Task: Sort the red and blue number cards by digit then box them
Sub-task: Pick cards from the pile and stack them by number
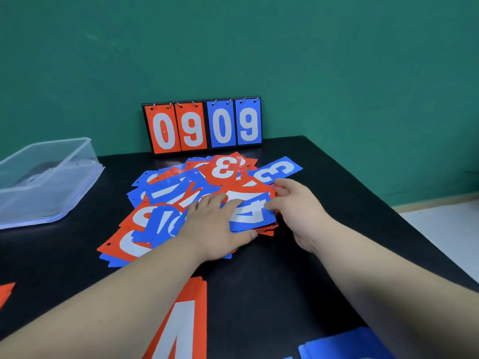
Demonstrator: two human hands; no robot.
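Table: bears everything below.
Heap: under the left hand, which lies flat on it; right hand at its right edge.
4 card: on top of the heap, between the hands, touching both.
3 card: just beyond the right hand.
Scoreboard: upright, behind the heap, well beyond both hands.
Box: well left of the left hand.
Stack: nearer than the left hand, beside its forearm.
Second stack: nearer than the right hand, partly under its forearm.
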